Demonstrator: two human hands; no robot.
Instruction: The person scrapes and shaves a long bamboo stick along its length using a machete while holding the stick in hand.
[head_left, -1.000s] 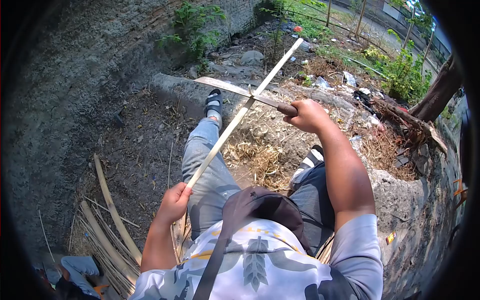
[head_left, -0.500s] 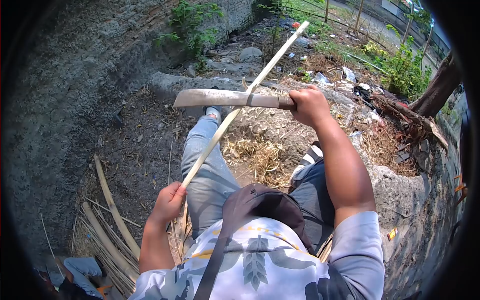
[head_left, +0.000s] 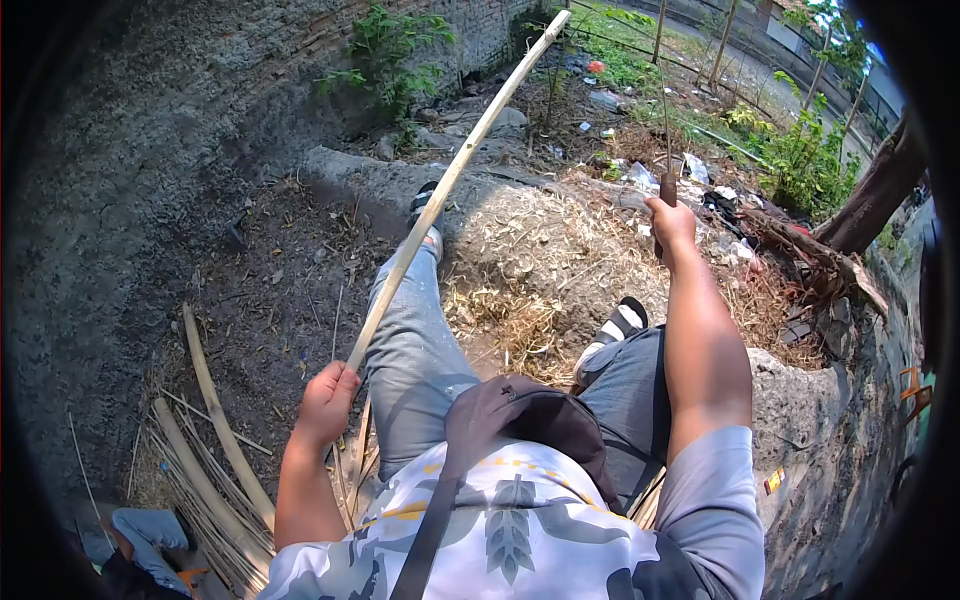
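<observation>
My left hand (head_left: 327, 403) is closed round the lower end of a long pale bamboo strip (head_left: 433, 208). The strip slants up and away over my left leg, its far end high in front of me. My right hand (head_left: 672, 226) grips the dark handle of a machete (head_left: 667, 130). Its blade points up and away, seen nearly edge-on as a thin line. Blade and strip are well apart. Beneath them lies a mound with pale shavings (head_left: 520, 320) between my feet.
Several bamboo pieces (head_left: 215, 400) lie on the ground at my left. Another person's leg (head_left: 150, 540) shows at the lower left. A rough wall (head_left: 110, 250) rises on the left, and a tree trunk (head_left: 880, 195) leans at the right. Litter (head_left: 645, 175) lies ahead.
The machete has left the strip, swinging right and turning from crosswise to pointing away with its edge toward me. The strip's far end has shifted left and up; my left hand still holds it.
</observation>
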